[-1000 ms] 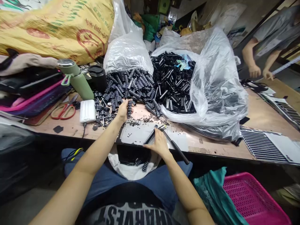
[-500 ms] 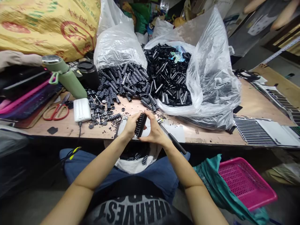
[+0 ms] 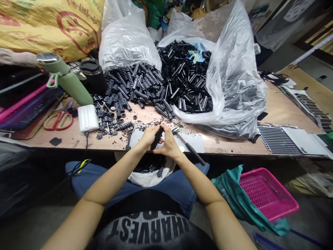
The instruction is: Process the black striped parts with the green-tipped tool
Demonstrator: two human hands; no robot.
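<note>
Over the table's front edge, both hands hold a short black piece (image 3: pixel 157 138), standing at a slant. My left hand (image 3: pixel 147 137) grips it from the left, and my right hand (image 3: pixel 168 143) has thumb and fingers around its right side and ends. Much of the piece is hidden by fingers, and its surface looks dark now. Under the hands lies a pale flat plate (image 3: pixel 197 143). A hammer (image 3: pixel 191 148) with a dark handle rests on it, right of my right hand. An open white bag (image 3: pixel 153 178) on the lap contains black dotted rollers (image 3: pixel 160 170).
A heap of dotted rollers (image 3: pixel 132 85) spills from a plastic bag; another bag holds black tubular parts (image 3: pixel 187 83). Tiny dark bits litter the tabletop. Leftward are a white power bank (image 3: pixel 88 118), red scissors (image 3: pixel 58 121) and a green flask (image 3: pixel 67 81). A pink basket (image 3: pixel 270 194) is lower right.
The piece has turned in the hands: its dotted side and smooth black side showed before, and now mostly a dark side shows. The camera view has shifted slightly.
</note>
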